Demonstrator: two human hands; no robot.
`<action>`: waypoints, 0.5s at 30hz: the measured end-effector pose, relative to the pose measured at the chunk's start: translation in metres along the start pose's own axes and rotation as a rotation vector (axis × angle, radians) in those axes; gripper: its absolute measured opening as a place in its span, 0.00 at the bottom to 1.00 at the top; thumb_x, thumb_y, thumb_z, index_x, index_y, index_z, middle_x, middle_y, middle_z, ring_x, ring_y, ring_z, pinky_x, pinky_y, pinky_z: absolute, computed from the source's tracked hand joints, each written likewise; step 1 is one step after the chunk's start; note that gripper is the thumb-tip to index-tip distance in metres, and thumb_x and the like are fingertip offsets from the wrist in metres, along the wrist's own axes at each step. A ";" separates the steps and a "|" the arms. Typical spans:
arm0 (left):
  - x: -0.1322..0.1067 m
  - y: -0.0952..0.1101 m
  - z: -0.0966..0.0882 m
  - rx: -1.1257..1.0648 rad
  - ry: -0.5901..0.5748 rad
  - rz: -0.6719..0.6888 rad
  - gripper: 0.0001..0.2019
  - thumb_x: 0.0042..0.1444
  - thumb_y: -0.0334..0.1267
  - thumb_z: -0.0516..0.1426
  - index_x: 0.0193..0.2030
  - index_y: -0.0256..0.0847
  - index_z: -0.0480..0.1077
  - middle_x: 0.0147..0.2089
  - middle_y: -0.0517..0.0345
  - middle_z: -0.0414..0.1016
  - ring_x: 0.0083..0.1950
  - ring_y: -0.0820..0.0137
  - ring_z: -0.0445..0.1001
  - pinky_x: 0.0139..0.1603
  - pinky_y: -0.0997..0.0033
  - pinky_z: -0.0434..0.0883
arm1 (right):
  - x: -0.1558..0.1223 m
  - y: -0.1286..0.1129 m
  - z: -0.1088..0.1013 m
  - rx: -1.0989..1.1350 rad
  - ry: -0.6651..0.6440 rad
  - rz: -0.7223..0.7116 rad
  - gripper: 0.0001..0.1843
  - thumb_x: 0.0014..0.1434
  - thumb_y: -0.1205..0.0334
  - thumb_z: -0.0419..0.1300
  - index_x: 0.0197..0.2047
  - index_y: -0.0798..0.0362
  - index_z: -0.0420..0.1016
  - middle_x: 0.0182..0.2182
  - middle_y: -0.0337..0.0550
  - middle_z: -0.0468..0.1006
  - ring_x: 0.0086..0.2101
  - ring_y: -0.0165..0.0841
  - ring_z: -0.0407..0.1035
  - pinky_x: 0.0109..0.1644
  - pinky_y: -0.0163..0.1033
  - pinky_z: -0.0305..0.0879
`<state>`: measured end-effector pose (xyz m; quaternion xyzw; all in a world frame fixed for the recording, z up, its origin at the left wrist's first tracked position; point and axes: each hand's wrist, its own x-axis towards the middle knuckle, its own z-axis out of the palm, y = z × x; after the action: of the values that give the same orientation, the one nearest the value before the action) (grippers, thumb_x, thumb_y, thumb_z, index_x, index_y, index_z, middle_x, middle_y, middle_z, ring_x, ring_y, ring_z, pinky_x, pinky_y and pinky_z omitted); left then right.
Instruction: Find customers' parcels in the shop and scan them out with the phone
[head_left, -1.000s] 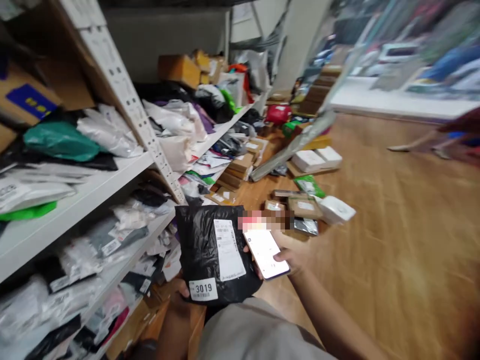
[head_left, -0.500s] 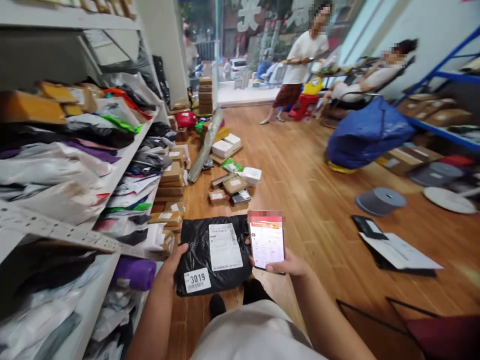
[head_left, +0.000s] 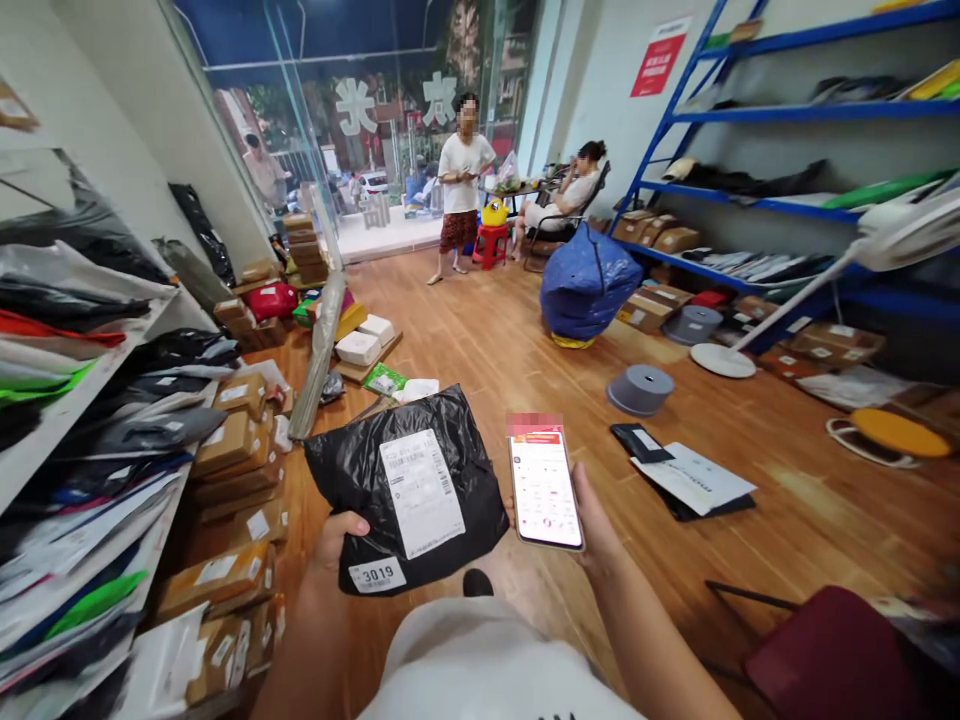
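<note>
My left hand (head_left: 341,545) is closed on the lower left edge of a black plastic mailer bag (head_left: 472,480), its thumb lying on top. The parcel carries a large white shipping label (head_left: 421,495) and a smaller sticker (head_left: 377,575) reading 3019 at its lower corner. To its right, my right hand (head_left: 589,510) grips a smartphone (head_left: 545,490) from behind and along its right edge. The phone's screen is lit, with a red and white page of small icons. The bag's right side comes close to the phone; whether they touch I cannot tell.
Shelves of bagged parcels (head_left: 161,440) and stacked cartons (head_left: 232,480) line the left. More parcels lie on the floor ahead. A blue sack (head_left: 589,285), grey round base (head_left: 640,388), flat mailers (head_left: 694,475) and maroon chair (head_left: 832,640) are to the right. Two people are near the window.
My view has swung right, showing more of the blue rack and a white fan. The mailer bag has tilted and risen. My right thumb has moved from the phone's screen to its side.
</note>
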<state>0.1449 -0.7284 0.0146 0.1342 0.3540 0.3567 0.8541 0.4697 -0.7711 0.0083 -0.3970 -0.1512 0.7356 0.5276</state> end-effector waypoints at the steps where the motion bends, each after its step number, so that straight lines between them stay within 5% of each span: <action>1: 0.016 0.002 0.011 0.012 0.055 -0.001 0.20 0.36 0.29 0.55 0.40 0.33 0.78 0.35 0.50 0.82 0.45 0.51 0.79 0.51 0.52 0.73 | 0.007 -0.019 -0.007 0.021 0.059 0.004 0.37 0.63 0.36 0.34 0.51 0.55 0.70 0.34 0.56 0.83 0.32 0.44 0.79 0.37 0.48 0.73; 4: 0.057 0.012 0.043 0.079 0.198 -0.009 0.19 0.37 0.32 0.55 0.38 0.32 0.78 0.33 0.46 0.81 0.41 0.48 0.79 0.46 0.46 0.74 | 0.031 -0.068 -0.018 0.068 0.193 -0.029 0.31 0.66 0.42 0.37 0.52 0.55 0.69 0.34 0.54 0.83 0.33 0.43 0.79 0.36 0.47 0.74; 8: 0.101 0.042 0.073 0.105 0.209 0.048 0.19 0.36 0.34 0.58 0.38 0.34 0.78 0.35 0.45 0.81 0.41 0.45 0.78 0.43 0.46 0.74 | 0.079 -0.112 -0.021 0.129 0.249 -0.061 0.25 0.67 0.48 0.43 0.51 0.58 0.69 0.36 0.53 0.83 0.34 0.42 0.79 0.42 0.48 0.74; 11: 0.141 0.075 0.066 0.140 0.340 0.104 0.19 0.34 0.34 0.60 0.38 0.38 0.76 0.34 0.51 0.82 0.44 0.46 0.78 0.43 0.50 0.75 | 0.134 -0.133 -0.025 0.177 0.265 -0.109 0.17 0.63 0.57 0.53 0.52 0.57 0.67 0.38 0.50 0.83 0.37 0.41 0.79 0.48 0.49 0.72; 15: 0.210 0.130 0.025 0.269 0.524 0.010 0.18 0.35 0.44 0.63 0.36 0.39 0.73 0.25 0.51 0.79 0.38 0.43 0.78 0.28 0.52 0.75 | 0.223 -0.155 -0.031 0.183 0.302 -0.193 0.18 0.58 0.61 0.59 0.51 0.55 0.65 0.37 0.49 0.83 0.35 0.41 0.79 0.42 0.46 0.74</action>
<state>0.1992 -0.4875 -0.0115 0.1512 0.6058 0.3333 0.7065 0.5656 -0.5161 -0.0064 -0.4370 -0.0401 0.6242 0.6464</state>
